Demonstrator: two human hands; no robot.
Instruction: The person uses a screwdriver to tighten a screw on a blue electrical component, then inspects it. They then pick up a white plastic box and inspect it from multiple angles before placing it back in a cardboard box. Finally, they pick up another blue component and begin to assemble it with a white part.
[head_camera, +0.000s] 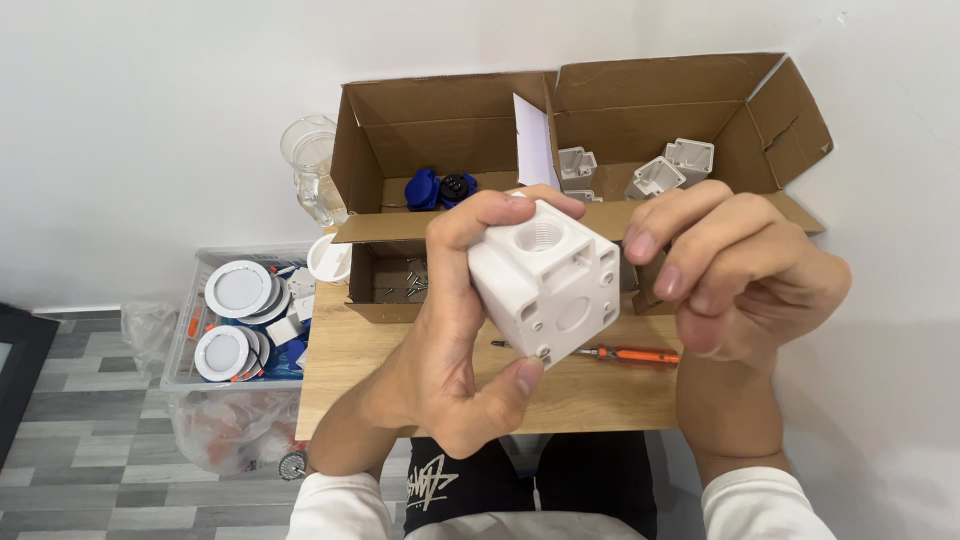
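- White plastic box (545, 285) sits raised above the wooden table (340, 390), in front of the cardboard boxes.
- Far left, a clear crate (185, 330) holds round white lamp discs (238, 290); a glass jug (312, 170) stands behind it.
- My left hand (450, 350) clamps the box, thumb under its lower corner, fingers curled over its top.
- An orange-handled screwdriver (620, 354) lies on the table beneath the box.
- My right hand (750, 280) hovers just beside the box, fingers curled loosely, gripping nothing.
- Behind, the open cardboard box (690, 120) holds more white housings (670, 170).
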